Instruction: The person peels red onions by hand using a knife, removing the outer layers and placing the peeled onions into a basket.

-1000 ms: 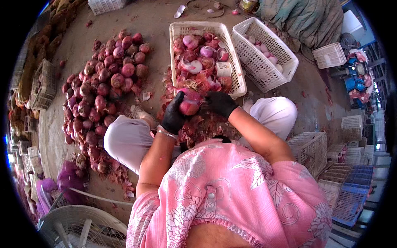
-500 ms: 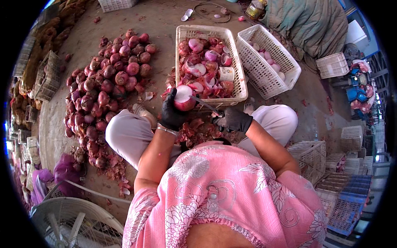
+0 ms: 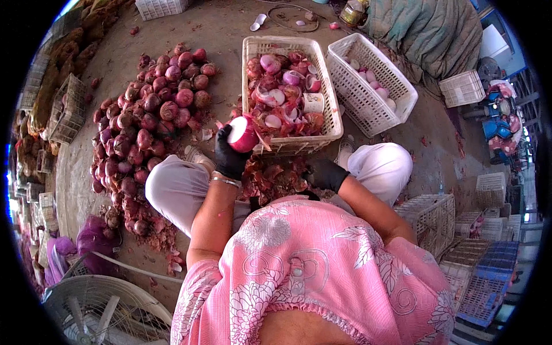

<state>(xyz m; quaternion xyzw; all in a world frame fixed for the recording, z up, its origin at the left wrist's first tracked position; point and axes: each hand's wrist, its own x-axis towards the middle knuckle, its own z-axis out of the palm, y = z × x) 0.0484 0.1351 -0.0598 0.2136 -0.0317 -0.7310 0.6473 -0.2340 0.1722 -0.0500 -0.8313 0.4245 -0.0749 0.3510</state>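
In my black-gloved left hand [image 3: 231, 155] is a red onion [image 3: 244, 135], its cut white face turned up and to the left. A strip of red skin hangs from the onion's right side, near the front edge of the onion-filled crate. My right hand [image 3: 325, 174], gloved too, is low between my knees, apart from the onion, with its fingers curled. It had a knife in it a moment ago; the blade cannot be made out now against the dark peelings [image 3: 270, 177] on the floor.
Ahead stands a white plastic crate [image 3: 247, 86] of onions, loose skins and a pale cup [image 3: 313, 103]. Right of it, another white crate [image 3: 402, 109] holds peeled onions. A large heap of red onions [image 3: 150, 119] lies at left. A big fan [image 3: 103, 310] stands at lower left.
My right hand has drawn down and back from the onion, taking the knife blade out of sight. My left hand has shifted slightly left and tilted the onion's cut face leftward.
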